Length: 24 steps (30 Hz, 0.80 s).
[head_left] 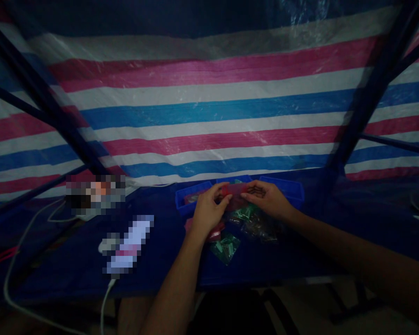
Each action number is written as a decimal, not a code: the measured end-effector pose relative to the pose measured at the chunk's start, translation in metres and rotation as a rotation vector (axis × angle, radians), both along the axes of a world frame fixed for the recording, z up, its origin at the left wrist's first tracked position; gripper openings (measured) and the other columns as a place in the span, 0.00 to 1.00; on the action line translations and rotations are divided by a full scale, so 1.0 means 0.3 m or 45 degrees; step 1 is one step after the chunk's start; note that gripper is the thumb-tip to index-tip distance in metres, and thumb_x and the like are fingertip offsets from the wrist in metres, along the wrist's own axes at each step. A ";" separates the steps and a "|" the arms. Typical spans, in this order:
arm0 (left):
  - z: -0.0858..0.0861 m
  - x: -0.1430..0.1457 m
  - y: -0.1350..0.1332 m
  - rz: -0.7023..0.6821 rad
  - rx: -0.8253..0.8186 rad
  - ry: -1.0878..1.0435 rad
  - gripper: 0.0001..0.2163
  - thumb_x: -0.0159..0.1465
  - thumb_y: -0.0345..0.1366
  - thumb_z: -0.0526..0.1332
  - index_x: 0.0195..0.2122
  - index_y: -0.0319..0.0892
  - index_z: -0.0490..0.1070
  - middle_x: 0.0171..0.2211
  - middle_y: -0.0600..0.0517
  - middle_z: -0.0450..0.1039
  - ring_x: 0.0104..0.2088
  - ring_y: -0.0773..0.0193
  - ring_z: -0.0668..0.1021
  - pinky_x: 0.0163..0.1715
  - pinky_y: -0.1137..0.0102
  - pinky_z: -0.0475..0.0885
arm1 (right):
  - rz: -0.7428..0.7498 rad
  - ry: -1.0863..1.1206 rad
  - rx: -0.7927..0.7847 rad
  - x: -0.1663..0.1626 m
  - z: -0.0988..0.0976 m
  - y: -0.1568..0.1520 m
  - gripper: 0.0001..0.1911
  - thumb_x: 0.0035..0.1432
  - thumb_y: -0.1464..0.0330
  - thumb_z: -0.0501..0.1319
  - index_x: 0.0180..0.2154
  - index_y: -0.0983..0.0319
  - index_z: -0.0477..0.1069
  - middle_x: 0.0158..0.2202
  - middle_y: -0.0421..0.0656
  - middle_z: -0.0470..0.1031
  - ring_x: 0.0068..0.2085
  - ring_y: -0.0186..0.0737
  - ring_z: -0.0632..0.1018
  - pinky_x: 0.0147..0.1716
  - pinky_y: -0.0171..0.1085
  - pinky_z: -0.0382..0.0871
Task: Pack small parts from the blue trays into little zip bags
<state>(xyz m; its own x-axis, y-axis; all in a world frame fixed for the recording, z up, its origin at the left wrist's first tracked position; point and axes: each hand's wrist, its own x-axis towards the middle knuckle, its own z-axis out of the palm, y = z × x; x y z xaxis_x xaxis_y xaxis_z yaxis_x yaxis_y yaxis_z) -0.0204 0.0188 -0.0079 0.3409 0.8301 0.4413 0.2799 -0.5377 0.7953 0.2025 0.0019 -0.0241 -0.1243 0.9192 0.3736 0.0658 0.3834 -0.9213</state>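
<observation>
My left hand (pixel 208 208) and my right hand (pixel 268 198) meet over the middle of a dark blue table (pixel 73 260). Both pinch the ends of a small red plastic packet (pixel 234 190) held between them. Just beneath the hands lie several small clear bags, a green one (pixel 225 247) nearest me, another green one (pixel 245 214) and a red one (pixel 214 231). Behind the hands stand blue plastic trays (pixel 192 197); their contents are too dark to make out.
A striped pink, white and blue tarp (pixel 209 116) hangs behind the table, crossed by dark poles (pixel 366 102). A blurred device with a white cable (pixel 106 298) lies on the left. Another blurred patch (pixel 95 193) sits at the far left. The table's front edge runs close to my body.
</observation>
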 end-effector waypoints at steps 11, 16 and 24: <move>0.041 0.021 -0.050 0.241 0.528 0.052 0.09 0.67 0.38 0.67 0.48 0.46 0.78 0.51 0.46 0.76 0.50 0.57 0.79 0.48 0.61 0.78 | -0.300 0.116 0.012 0.003 -0.013 0.009 0.15 0.53 0.58 0.73 0.37 0.59 0.75 0.33 0.41 0.79 0.34 0.40 0.80 0.35 0.38 0.74; 0.048 0.042 -0.085 -0.034 0.367 0.197 0.16 0.65 0.45 0.69 0.52 0.45 0.77 0.47 0.47 0.79 0.43 0.58 0.80 0.44 0.63 0.77 | -0.064 0.136 0.010 -0.024 0.014 -0.030 0.15 0.55 0.57 0.72 0.40 0.58 0.76 0.38 0.42 0.81 0.40 0.42 0.82 0.43 0.40 0.75; 0.013 0.028 -0.052 0.138 0.212 0.071 0.09 0.69 0.39 0.63 0.45 0.44 0.80 0.43 0.48 0.82 0.41 0.57 0.83 0.44 0.63 0.76 | -0.073 0.109 0.047 -0.029 0.032 -0.042 0.14 0.62 0.54 0.66 0.40 0.58 0.77 0.39 0.43 0.80 0.38 0.40 0.80 0.42 0.40 0.76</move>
<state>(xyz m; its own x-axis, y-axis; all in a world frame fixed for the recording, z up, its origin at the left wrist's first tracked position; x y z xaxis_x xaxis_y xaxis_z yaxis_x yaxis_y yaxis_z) -0.0119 0.0031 -0.0039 0.2814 0.7803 0.5585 0.3840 -0.6250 0.6796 0.1938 -0.0106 -0.0146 -0.0379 0.9094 0.4142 0.0105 0.4148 -0.9098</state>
